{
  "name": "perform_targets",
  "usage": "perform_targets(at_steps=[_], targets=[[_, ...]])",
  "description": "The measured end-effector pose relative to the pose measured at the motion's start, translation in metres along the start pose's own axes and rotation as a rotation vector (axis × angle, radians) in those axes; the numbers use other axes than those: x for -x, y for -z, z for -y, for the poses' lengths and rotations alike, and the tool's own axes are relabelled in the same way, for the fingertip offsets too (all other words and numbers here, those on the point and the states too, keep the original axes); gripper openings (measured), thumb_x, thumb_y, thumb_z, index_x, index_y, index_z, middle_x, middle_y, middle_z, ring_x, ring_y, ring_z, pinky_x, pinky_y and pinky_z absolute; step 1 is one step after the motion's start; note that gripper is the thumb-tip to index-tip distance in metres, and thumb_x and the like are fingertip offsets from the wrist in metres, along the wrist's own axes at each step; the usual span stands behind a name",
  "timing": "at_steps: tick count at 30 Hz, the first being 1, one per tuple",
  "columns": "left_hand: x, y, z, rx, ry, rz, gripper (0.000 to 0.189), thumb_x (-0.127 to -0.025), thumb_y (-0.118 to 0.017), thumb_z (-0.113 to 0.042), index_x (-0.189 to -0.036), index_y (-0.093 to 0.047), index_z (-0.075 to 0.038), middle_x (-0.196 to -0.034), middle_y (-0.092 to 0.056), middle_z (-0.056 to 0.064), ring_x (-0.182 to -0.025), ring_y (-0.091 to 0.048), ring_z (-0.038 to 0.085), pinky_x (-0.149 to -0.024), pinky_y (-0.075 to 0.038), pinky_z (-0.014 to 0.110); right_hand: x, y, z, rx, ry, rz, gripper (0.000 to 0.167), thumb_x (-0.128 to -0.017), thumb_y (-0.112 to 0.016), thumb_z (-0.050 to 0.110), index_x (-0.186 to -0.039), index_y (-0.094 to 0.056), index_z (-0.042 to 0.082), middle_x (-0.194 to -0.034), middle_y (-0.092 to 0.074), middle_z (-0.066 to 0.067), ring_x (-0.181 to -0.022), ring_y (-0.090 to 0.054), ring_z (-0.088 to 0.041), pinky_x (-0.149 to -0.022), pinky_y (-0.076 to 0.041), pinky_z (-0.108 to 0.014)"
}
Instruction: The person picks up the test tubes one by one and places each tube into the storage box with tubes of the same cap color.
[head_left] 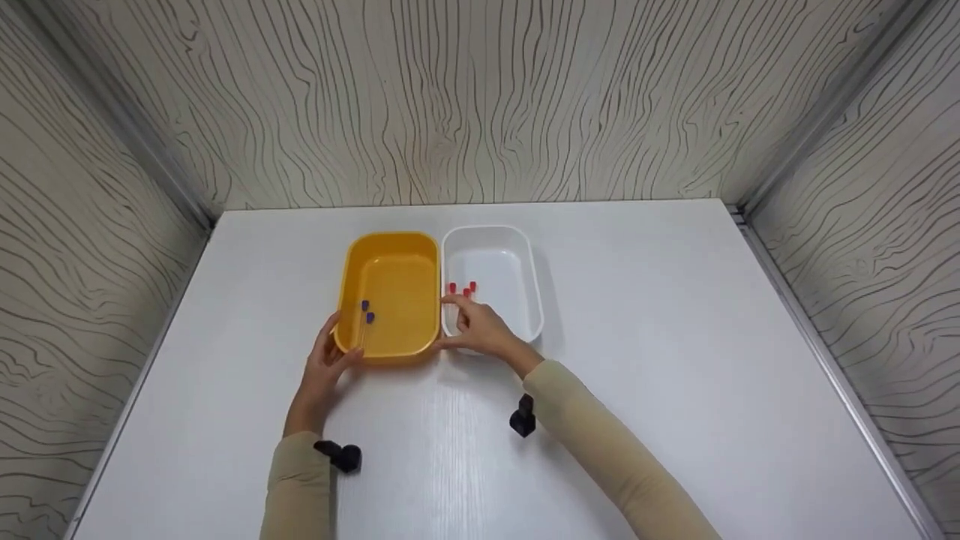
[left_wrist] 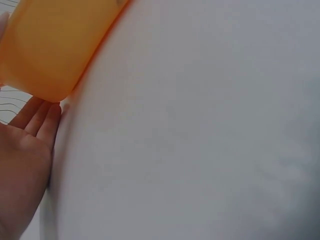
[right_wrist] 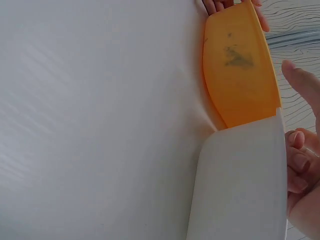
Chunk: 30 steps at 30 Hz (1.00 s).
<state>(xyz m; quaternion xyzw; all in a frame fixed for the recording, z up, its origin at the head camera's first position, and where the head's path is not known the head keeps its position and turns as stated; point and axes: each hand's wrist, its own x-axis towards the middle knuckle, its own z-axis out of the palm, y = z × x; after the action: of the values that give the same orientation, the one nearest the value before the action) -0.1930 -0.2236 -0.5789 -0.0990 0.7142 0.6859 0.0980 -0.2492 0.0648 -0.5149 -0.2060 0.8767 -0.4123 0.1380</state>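
A yellow tray stands on the white table, its long side against a white tray. My left hand grips the yellow tray's near left corner, fingers along the side and thumb at the front rim. At its near right corner, my right hand holds the edge between thumb and forefinger. The right hand's other fingers curl over the white tray's inside. Small pieces with blue heads, one with a thin pale stick, lie in the yellow tray. Several red-headed pieces lie in the white one, partly hidden by my right hand.
The white table extends around both trays and in front of them. Wood-patterned panels rise behind and on both sides, with metal strips at the corners. A black camera mount sticks out from each sleeve.
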Motion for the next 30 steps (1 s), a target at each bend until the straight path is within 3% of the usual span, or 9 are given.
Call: perform_targets(at_steps=[11,16,18,20,22,24,27,30], targets=[[-0.001,0.0,0.002,0.023,0.051,-0.014,0.077,-0.088,-0.069,-0.033,-0.148,-0.022,-0.047,-0.162,-0.024,-0.002,-0.149,-0.027,0.018,-0.125,-0.021,0.044,0.023,0.009,-0.003,-0.02,0.143,-0.067,0.06,-0.076,-0.081,0.022,-0.126,-0.056,0.001,-0.065,-0.043,0.004,-0.06,-0.037,-0.002,-0.061,-0.033,-0.014],[-0.001,0.0,0.002,0.0,0.027,-0.008,0.077,-0.09,-0.067,-0.032,-0.15,-0.019,-0.043,-0.162,-0.022,0.001,-0.15,-0.026,0.02,-0.125,-0.022,0.043,0.037,0.016,-0.006,-0.062,0.196,-0.082,0.048,-0.078,-0.08,0.018,-0.119,-0.06,0.003,-0.065,-0.048,-0.006,-0.06,-0.038,0.0,-0.059,-0.034,-0.014],[-0.001,0.0,0.002,-0.011,-0.005,-0.005,0.076,-0.092,-0.065,-0.027,-0.152,-0.019,-0.04,-0.161,-0.025,0.005,-0.148,-0.03,0.022,-0.122,-0.028,0.036,0.044,0.019,-0.007,-0.084,0.204,-0.081,0.045,-0.079,-0.079,0.018,-0.117,-0.061,0.003,-0.065,-0.049,-0.01,-0.059,-0.038,0.001,-0.058,-0.034,-0.013],[-0.001,-0.001,0.001,-0.016,-0.025,-0.005,0.075,-0.093,-0.063,-0.024,-0.152,-0.019,-0.037,-0.159,-0.028,0.007,-0.146,-0.033,0.022,-0.114,-0.037,0.021,0.051,0.021,-0.008,-0.101,0.195,-0.082,0.043,-0.079,-0.079,0.016,-0.116,-0.062,0.003,-0.067,-0.051,-0.015,-0.06,-0.039,0.001,-0.058,-0.034,-0.013],[-0.001,-0.002,0.0,-0.01,-0.037,-0.005,0.074,-0.093,-0.063,-0.02,-0.153,-0.02,-0.034,-0.158,-0.03,0.009,-0.145,-0.035,0.023,-0.114,-0.037,0.02,0.057,0.023,-0.011,-0.11,0.179,-0.083,0.042,-0.079,-0.078,0.014,-0.116,-0.062,0.002,-0.068,-0.052,-0.018,-0.06,-0.039,0.0,-0.058,-0.035,-0.012],[0.0,-0.002,-0.002,-0.011,-0.015,-0.01,0.075,-0.093,-0.063,-0.022,-0.152,-0.02,-0.036,-0.158,-0.029,0.007,-0.145,-0.034,0.022,-0.116,-0.036,0.022,0.064,0.024,-0.014,-0.121,0.167,-0.074,0.042,-0.08,-0.077,0.012,-0.118,-0.061,0.0,-0.07,-0.053,-0.021,-0.061,-0.039,-0.001,-0.058,-0.035,-0.012],[0.0,-0.003,-0.002,-0.004,-0.003,-0.014,0.075,-0.092,-0.065,-0.025,-0.151,-0.021,-0.039,-0.16,-0.027,0.006,-0.148,-0.031,0.021,-0.124,-0.024,0.041,0.074,0.026,-0.018,-0.129,0.159,-0.058,0.043,-0.081,-0.076,0.011,-0.119,-0.06,-0.002,-0.071,-0.053,-0.021,-0.061,-0.04,-0.001,-0.058,-0.035,-0.012],[0.001,-0.003,-0.001,-0.004,-0.01,-0.018,0.074,-0.092,-0.065,-0.026,-0.15,-0.022,-0.04,-0.161,-0.026,0.005,-0.148,-0.03,0.021,-0.124,-0.024,0.042,0.083,0.028,-0.024,-0.124,0.166,-0.043,0.044,-0.082,-0.075,0.015,-0.12,-0.059,-0.002,-0.071,-0.054,-0.019,-0.061,-0.039,0.0,-0.057,-0.035,-0.012]])
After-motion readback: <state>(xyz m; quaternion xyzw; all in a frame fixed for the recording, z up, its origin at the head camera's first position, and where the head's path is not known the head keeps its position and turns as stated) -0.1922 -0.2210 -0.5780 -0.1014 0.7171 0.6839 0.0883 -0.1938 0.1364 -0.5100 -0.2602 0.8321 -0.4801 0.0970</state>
